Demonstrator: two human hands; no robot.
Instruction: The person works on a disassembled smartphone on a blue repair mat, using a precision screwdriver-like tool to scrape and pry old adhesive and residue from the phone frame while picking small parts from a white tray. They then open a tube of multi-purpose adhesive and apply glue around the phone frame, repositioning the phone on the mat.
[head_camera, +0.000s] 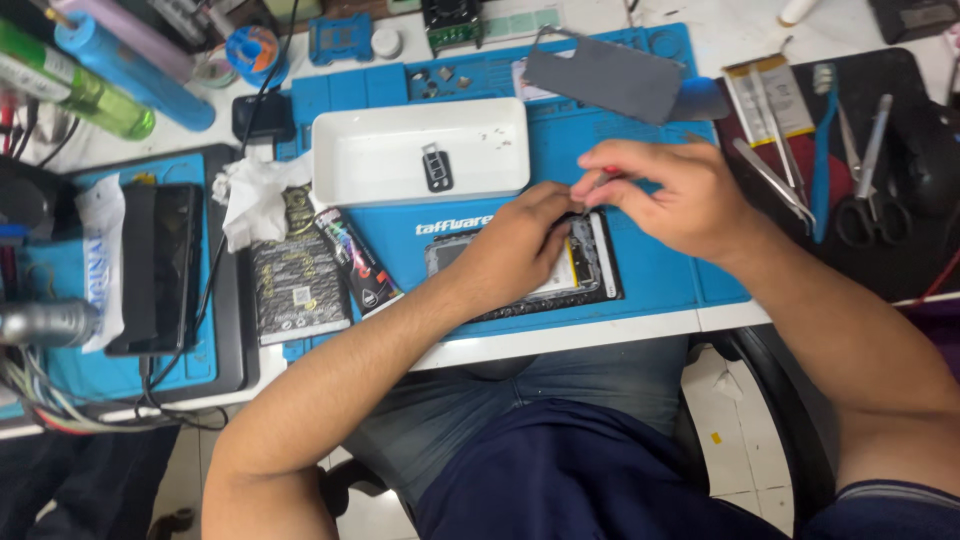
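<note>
Basically: desk (560, 335) carries a blue mat (650, 270); an opened phone (585, 270) lies on the mat near its front edge, below the white tray (400, 160). Grey back cover (610, 78) sits apart at the mat's far edge. Left hand (515, 250) presses on the phone, fingers curled, pinning it. Right hand (675, 195) pinches a small red-tipped tool (607, 172) over the phone's top. Phone looks light, stiff, fragile inside; hold by the frame edges, off the board.
</note>
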